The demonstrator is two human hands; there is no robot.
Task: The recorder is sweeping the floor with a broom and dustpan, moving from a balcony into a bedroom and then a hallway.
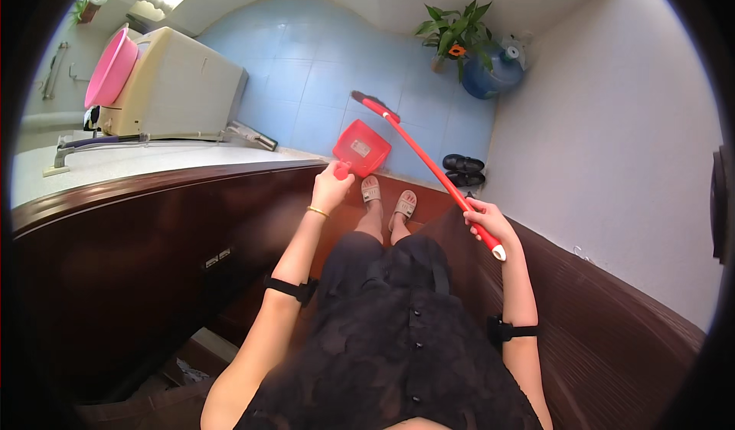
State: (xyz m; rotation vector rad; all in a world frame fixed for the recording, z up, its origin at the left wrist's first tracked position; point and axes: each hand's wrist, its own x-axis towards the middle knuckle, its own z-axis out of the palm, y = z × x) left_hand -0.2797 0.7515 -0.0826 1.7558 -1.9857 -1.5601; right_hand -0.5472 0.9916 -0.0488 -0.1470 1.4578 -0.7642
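My left hand (331,188) grips the top of the handle of a red plastic dustpan (363,147), which is low over the blue tiled floor in front of my feet; whether it touches the floor I cannot tell. The red stick of a broom (422,154) is in my right hand (488,221), held near its white-capped end. The stick slants away to the upper left. Beyond the dustpan, the broom's dark bristles (367,95) are over the tiles, partly hidden by the red broom head.
Black shoes (463,170) sit by the right wall, with a blue water jug (492,74) and a leafy potted plant (456,31) farther off. A washing machine (178,83) carrying a pink basin (112,68) stands left. Dark wooden panels (172,223) flank me. My slippered feet (405,205) are below.
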